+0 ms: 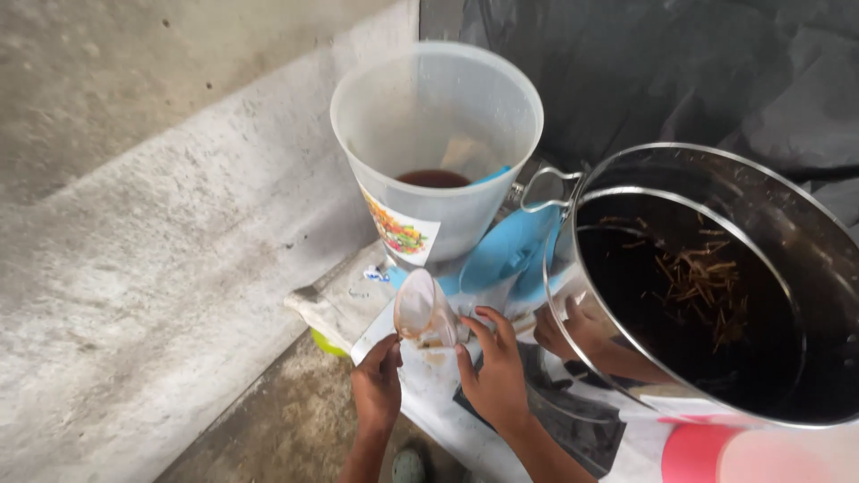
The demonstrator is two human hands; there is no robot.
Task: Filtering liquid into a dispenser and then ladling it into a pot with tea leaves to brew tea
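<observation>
Both hands pinch 1 small clear plastic bag point(424, 311), near the steel pot point(716, 286): left hand point(378, 386) and right hand point(494, 367), fingers nearly closed. Bag contents unclear, possibly brownish liquid.

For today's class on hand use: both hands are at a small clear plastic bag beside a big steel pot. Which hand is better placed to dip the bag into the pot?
Probably the right hand: it grips the bag on the side nearest the steel pot, while the left hand is farther away.
</observation>
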